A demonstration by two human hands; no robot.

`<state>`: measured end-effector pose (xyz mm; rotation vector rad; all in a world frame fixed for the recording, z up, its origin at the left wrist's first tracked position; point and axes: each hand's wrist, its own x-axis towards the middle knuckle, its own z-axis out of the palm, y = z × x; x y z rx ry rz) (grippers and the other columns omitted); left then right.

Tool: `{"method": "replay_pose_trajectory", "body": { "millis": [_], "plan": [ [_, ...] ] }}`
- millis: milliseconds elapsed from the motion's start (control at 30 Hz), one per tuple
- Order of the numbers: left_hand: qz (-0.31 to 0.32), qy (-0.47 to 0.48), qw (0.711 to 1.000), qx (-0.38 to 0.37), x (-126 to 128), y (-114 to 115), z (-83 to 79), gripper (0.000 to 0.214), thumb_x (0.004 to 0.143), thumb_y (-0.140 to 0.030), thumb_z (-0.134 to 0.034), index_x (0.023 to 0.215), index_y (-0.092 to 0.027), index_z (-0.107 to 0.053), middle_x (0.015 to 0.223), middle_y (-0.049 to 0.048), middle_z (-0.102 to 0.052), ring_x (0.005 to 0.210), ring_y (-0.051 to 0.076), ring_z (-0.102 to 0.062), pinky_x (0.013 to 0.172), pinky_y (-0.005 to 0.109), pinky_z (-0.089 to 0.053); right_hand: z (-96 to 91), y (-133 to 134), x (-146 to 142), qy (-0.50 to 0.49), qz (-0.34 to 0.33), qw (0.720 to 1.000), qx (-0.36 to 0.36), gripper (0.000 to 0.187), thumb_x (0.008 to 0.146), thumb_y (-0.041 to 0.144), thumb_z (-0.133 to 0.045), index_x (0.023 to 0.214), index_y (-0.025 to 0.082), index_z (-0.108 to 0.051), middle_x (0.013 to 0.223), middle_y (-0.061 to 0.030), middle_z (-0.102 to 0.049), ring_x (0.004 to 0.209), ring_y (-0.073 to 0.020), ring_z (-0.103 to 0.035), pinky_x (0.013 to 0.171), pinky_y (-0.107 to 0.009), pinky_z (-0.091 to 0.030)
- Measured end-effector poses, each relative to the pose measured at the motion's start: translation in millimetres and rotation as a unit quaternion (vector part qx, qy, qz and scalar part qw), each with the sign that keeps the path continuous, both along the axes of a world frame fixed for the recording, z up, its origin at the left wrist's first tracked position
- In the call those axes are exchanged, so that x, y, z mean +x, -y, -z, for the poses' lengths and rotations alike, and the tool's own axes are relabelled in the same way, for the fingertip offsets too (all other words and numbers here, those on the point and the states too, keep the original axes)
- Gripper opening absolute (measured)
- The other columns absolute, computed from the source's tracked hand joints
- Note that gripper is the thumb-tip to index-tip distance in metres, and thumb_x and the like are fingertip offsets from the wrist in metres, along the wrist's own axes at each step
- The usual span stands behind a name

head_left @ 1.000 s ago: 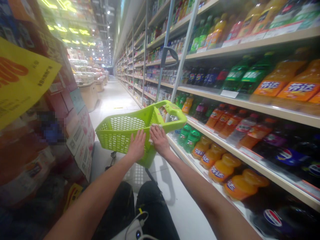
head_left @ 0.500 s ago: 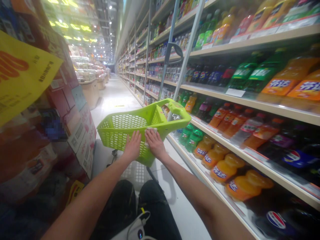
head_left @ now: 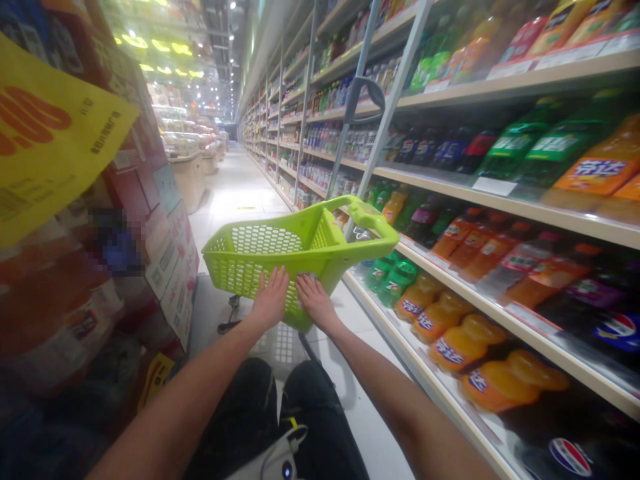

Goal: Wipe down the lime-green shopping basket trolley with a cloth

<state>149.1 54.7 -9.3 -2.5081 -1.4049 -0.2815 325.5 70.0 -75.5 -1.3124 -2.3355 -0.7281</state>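
A lime-green shopping cart basket (head_left: 260, 263) with a perforated side stands in front of my knees, its handle (head_left: 370, 223) at the right. My left hand (head_left: 271, 297) lies on the near side wall with fingers stretched out and nothing in them. Just right of it, my right hand (head_left: 315, 299) presses a crumpled white wipe (head_left: 311, 275) against the same wall. Most of the wipe is hidden under the fingers. Both forearms reach out over my dark-trousered legs.
Shelves of drink bottles (head_left: 453, 343) run along the right. A grey ladder (head_left: 345, 143) leans on them. Stacked boxes (head_left: 167, 267) and a yellow price sign (head_left: 60, 133) stand close on the left. The tiled aisle (head_left: 225, 180) stretches ahead. A white device with a cable (head_left: 273, 460) is at my lap.
My right hand and the wipe have slid lower on the basket wall. My left hand stays on that wall. The whole view has shifted slightly, with the scene a little further right.
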Motion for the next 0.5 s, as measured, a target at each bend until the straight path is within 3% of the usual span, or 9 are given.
{"method": "replay_pose_trajectory", "body": {
  "millis": [133,367,500],
  "plan": [
    [-0.001,-0.001,1.0,-0.004,-5.0,-0.3,1.9,0.062,0.077,-0.012,-0.034,0.138,-0.008,-0.025,0.149,0.0104,-0.018,0.137,0.023,-0.013,0.109,0.05,-0.015,1.6,6.9,-2.9,0.015,-0.014,1.0,-0.001,0.041,0.086,0.008,-0.038,0.126,0.008,-0.047,0.135,-0.014,-0.044,0.13,-0.0258,-0.033,0.101,-0.046,-0.034],
    [-0.036,0.008,0.999,-0.022,-9.3,-7.4,-5.9,0.065,0.075,-0.013,-0.035,0.139,-0.007,-0.023,0.149,0.0103,-0.016,0.137,0.023,-0.01,0.11,0.051,-0.011,-41.5,-17.0,-31.6,-0.053,-0.029,0.994,0.086,0.043,0.088,0.01,-0.035,0.131,0.011,-0.042,0.137,-0.0123,-0.041,0.135,-0.0231,-0.022,0.106,-0.046,-0.027],
    [-0.041,0.009,0.999,-0.025,-13.7,-11.0,-5.0,0.065,0.075,-0.013,-0.035,0.139,-0.008,-0.022,0.149,0.0101,-0.017,0.137,0.023,-0.011,0.11,0.051,-0.011,-43.2,-31.3,-41.3,-0.058,-0.034,0.994,0.081,0.042,0.089,0.01,-0.035,0.13,0.01,-0.043,0.137,-0.0126,-0.042,0.134,-0.0231,-0.024,0.106,-0.045,-0.027]
  ]
}}
